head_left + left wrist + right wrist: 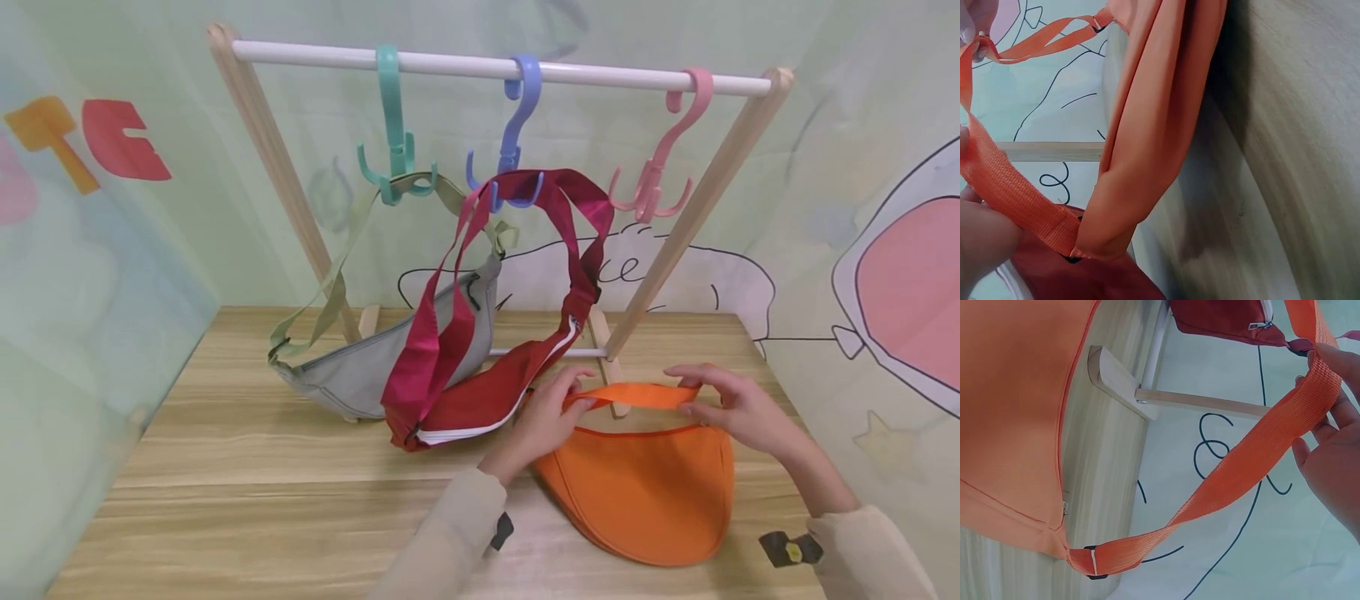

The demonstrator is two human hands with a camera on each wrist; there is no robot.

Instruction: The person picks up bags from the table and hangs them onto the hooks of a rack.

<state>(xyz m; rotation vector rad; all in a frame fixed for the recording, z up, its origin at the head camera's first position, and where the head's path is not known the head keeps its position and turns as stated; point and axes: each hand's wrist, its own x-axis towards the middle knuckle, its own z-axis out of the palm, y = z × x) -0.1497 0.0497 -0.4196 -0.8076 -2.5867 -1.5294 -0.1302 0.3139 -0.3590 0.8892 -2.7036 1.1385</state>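
An orange waist bag (645, 492) hangs low at the right front of the wooden table, its zipped edge upward. My left hand (546, 418) holds its webbing strap (637, 395) on the left, and my right hand (742, 410) pinches the same strap on the right. Between the hands the strap is stretched nearly level. The right wrist view shows the fingers (1329, 419) around the strap and a black buckle (1094, 562) near the bag's end. In the left wrist view, the left hand (988, 244) is only partly visible beside the strap.
A rack's white rail (457, 64) carries green (392, 108), blue (517, 117) and pink (660, 150) hooks. A grey waist bag (360, 367) hangs from the green hook, a red one (487, 392) from the blue, close to my left hand. Wooden posts (697, 217) stand at both ends.
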